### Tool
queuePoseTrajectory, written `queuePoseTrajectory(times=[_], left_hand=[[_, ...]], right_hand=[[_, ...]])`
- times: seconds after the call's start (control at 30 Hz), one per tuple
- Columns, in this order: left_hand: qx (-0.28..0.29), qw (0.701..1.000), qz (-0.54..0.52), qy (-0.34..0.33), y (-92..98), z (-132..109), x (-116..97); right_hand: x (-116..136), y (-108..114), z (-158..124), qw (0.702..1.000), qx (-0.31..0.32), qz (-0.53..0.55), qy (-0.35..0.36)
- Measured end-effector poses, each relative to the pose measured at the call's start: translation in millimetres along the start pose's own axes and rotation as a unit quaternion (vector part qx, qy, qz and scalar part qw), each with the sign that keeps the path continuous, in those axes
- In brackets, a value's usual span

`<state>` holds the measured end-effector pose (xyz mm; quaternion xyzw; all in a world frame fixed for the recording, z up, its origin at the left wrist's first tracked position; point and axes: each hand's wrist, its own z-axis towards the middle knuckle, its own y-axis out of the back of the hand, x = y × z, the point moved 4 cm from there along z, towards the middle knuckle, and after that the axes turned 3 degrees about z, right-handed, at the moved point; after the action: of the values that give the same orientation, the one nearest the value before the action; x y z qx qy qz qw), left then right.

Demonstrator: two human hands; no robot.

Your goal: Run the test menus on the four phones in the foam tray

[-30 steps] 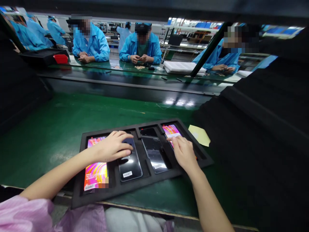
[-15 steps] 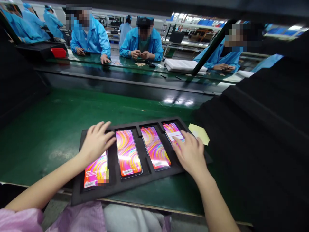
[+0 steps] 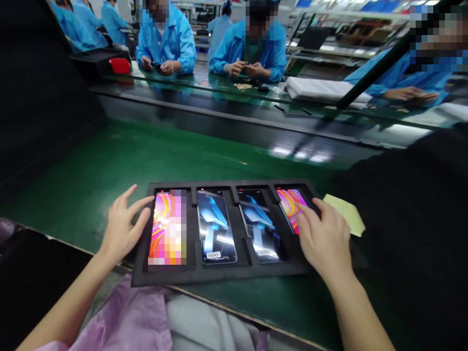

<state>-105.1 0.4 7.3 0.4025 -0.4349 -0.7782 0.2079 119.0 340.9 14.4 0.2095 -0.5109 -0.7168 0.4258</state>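
Observation:
A black foam tray (image 3: 171,279) lies on the green bench, with several smartphones in its slots. My left hand (image 3: 124,222), fingers apart, is at the tray's left edge beside the leftmost phone (image 3: 161,229), which shows a pink and orange swirl. The two middle phones, a left one (image 3: 215,226) and a right one (image 3: 261,224), show a dark screen with a blue shape. Over the rightmost phone (image 3: 290,204) is my right hand (image 3: 325,234), fingers spread, a fingertip at its pink screen. That hand hides the phone's lower part.
A yellow paper note (image 3: 345,214) lies right of the tray. Dark fabric walls (image 3: 413,204) stand at both sides. Across the bench, people in blue coats work with their hands near a red bin (image 3: 120,66) and a white wrapped stack (image 3: 325,91).
The two middle phones went from pink swirls to the dark blue picture. My left hand moved off the leftmost phone to the tray's left edge. The view has shifted.

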Motion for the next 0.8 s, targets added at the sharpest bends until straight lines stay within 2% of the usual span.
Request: queuePoseTrajectory(times=[0.07,0.13,0.2,0.27,0.37,0.53,0.7,0.8], left_hand=[[0.023,0.989,-0.129,0.070,-10.7,-11,3],[0.062,0.960,-0.249,0.114,-22.6,-26,6],[0.100,0.931,-0.327,0.126,-30.9,-39,5],[0.124,0.916,-0.359,0.126,-33.8,-48,2],[0.138,0.909,-0.366,0.143,-32.2,-54,0],[0.154,0.898,-0.386,0.145,-30.6,-57,-5],[0.139,0.870,-0.450,0.149,-30.6,-58,-9],[0.128,0.871,-0.443,0.166,-29.2,-58,-10]], right_hand=[[36,-2,-5,0.993,0.011,0.060,0.099],[69,-4,-15,0.971,0.017,0.125,0.205],[94,-5,-25,0.941,0.015,0.182,0.286],[110,-6,-33,0.917,0.015,0.225,0.328],[120,-7,-38,0.902,0.018,0.261,0.344],[117,-5,-37,0.899,0.015,0.273,0.343],[119,-7,-39,0.897,0.029,0.259,0.357],[119,-8,-41,0.899,0.031,0.257,0.353]])
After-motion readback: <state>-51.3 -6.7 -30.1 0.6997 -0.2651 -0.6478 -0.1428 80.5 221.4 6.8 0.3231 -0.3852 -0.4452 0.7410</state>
